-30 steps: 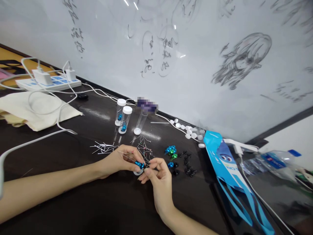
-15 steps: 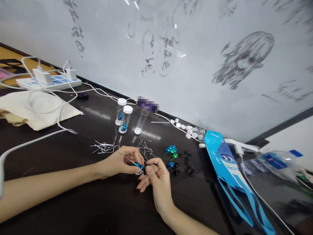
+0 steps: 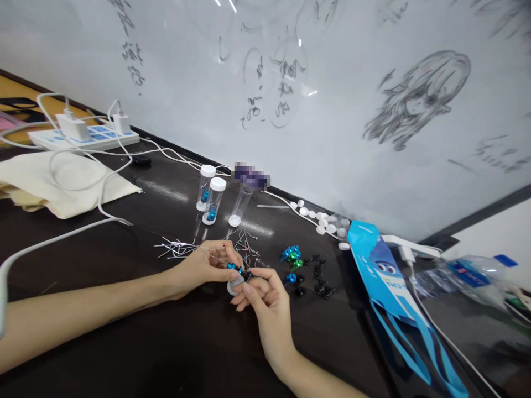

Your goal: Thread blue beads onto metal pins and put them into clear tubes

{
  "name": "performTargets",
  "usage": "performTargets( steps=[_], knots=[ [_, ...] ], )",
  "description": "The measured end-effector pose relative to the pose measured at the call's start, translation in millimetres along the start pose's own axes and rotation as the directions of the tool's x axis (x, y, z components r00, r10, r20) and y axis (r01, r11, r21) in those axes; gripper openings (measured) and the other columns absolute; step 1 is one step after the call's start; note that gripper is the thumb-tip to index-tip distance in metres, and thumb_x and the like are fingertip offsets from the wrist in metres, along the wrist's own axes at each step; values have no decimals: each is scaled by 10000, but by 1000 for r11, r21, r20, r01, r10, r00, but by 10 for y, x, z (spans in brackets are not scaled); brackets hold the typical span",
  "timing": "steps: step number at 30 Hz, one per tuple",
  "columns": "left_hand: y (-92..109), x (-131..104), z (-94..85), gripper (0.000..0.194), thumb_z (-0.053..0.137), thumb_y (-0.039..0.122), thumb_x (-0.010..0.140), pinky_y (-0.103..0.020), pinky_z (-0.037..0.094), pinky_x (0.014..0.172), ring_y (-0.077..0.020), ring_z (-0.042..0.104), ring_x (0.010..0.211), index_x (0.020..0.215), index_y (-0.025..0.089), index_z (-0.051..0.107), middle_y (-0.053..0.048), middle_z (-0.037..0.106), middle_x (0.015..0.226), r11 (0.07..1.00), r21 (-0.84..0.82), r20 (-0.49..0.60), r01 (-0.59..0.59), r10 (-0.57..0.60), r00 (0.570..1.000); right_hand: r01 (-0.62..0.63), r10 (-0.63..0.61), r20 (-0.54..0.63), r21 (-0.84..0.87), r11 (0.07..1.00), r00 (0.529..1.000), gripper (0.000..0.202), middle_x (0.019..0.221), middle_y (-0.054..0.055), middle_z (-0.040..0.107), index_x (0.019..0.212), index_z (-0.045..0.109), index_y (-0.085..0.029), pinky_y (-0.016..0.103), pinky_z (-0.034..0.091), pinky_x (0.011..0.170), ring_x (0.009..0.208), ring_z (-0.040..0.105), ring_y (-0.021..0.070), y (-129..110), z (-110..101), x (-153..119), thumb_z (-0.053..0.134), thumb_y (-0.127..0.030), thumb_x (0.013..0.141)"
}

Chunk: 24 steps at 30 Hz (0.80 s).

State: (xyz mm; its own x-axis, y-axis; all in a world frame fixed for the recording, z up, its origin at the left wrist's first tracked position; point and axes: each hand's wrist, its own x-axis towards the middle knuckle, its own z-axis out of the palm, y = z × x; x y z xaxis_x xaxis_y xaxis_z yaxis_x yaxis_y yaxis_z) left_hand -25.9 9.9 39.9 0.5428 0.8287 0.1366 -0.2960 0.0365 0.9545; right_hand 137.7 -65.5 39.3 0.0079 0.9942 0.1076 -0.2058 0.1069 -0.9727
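Note:
My left hand (image 3: 211, 263) is closed, pinching a small shiny blue metal piece (image 3: 231, 267) that has a thin metal rod through or beside it. Fingers and thumb of my right hand (image 3: 267, 301) close on a small black piece (image 3: 246, 275), which meets the end of the blue one. Just below the fingers shows a translucent round object (image 3: 234, 286), partly covered by them. Behind the hands lie thin bent wires with small ball ends (image 3: 246, 246). Bent metal hex keys (image 3: 176, 249) are piled left of my left hand.
Two capped clear tubes (image 3: 214, 202) with blue pieces inside stand behind, beside an uncapped tube (image 3: 241, 205). Blue and green pieces (image 3: 291, 253) and black pieces (image 3: 321, 276) lie right. White caps (image 3: 321, 221), a blue bag (image 3: 377, 265), cables, cloth (image 3: 62, 188) and a bottle (image 3: 473, 273) surround them.
The blue piece has risen slightly and the black piece now touches its end. More of the translucent round object shows below my fingers. My right hand has barely moved.

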Motion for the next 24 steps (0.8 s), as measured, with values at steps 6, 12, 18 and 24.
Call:
performTargets(
  steps=[6, 12, 18, 24],
  knots=[
    [23, -12, 8, 166, 785, 123, 722, -228, 498, 703, -120, 642, 791, 759, 159, 626, -5, 696, 878, 1000, -18, 57, 8, -7, 998, -11, 11, -2, 2, 1000, 1000, 177, 685, 11, 718, 947, 533, -182, 200, 519, 481, 532, 664, 126, 33, -29, -1, 671, -256, 865],
    [26, -17, 1, 168, 783, 125, 724, -226, 498, 683, -116, 643, 766, 751, 159, 621, -3, 694, 875, 1000, 16, 75, 5, -7, 997, -26, 26, -5, 4, 1000, 1000, 180, 660, 7, 709, 933, 536, -178, 187, 492, 448, 491, 644, 118, 44, -44, -5, 670, -276, 864],
    [42, -36, 4, 171, 796, 127, 704, -240, 500, 680, -130, 645, 768, 732, 150, 628, -19, 696, 875, 998, 60, 77, 8, -12, 997, -38, 38, -5, -32, 999, 999, 200, 673, 25, 705, 870, 551, -163, 187, 481, 469, 514, 639, 115, 41, -48, 7, 654, -334, 878],
    [54, -44, 15, 187, 798, 106, 688, -241, 500, 695, -129, 643, 785, 722, 151, 620, -16, 695, 876, 999, 39, 108, 9, -13, 994, -111, 113, 56, -44, 993, 992, 326, 613, 40, 691, 768, 504, -163, 159, 413, 395, 434, 599, 100, 74, -74, 13, 551, -441, 931]
  ],
)
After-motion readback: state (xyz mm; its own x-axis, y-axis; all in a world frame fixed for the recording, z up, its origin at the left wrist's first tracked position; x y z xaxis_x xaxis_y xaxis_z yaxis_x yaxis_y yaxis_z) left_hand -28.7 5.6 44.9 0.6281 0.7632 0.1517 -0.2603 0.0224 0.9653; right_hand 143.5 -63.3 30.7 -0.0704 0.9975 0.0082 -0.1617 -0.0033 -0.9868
